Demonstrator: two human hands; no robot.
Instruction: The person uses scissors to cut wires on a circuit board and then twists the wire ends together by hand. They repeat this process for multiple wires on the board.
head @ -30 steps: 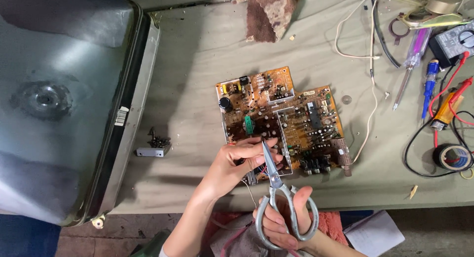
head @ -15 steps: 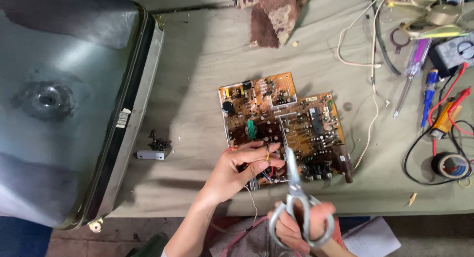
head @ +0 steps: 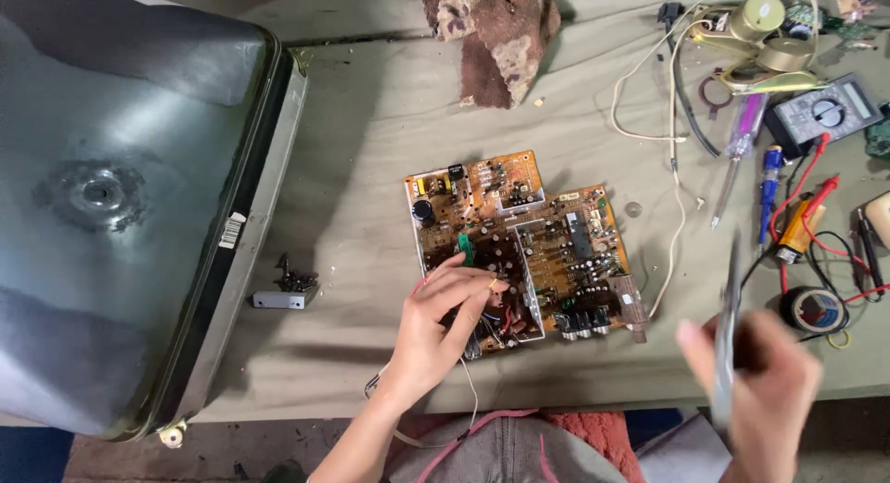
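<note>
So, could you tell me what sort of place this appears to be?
Probably an electronics repair bench: a bare circuit board lies under the left hand, a multimeter with screwdrivers sits at the right, and a picture tube rests alongside.

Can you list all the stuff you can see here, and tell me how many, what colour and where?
circuit board: one, orange-brown, middle of the table
table: one, olive-green cloth cover
old TV tube: one, grey, far left
small screws and metal bracket: one little pile, dark and silver, beside the tube
rag: one, brown, top middle
meter: one, black, top right
screwdrivers: two, purple and blue, right
tape roll: one, black, right edge
wires: several, white, red, black, right
scissors: one, silver, blurred, in right hand
left hand: on the board
right hand: blurred, holding scissors
</note>
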